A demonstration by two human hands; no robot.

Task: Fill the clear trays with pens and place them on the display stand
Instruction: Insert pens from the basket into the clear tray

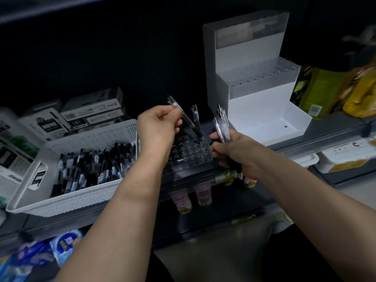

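Hands [156, 127] [234, 151] with pens [221, 127] over clear tray [189, 153] beside pen-filled white basket [71, 202]

left hand [157, 127]: bare, forearm uncovered as far as seen, left of the clear tray [193, 157] | right hand [234, 151]: bare, forearm likewise uncovered, right of the clear tray | khaki-grey fabric [213, 251]: on the legs below the clear tray, dim, garment unclear

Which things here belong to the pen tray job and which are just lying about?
Job: pen in left hand, pen bunch in right hand, clear tray, white basket of pens, display stand.
Lying about: stationery boxes, small bottles below, yellow-green packs.
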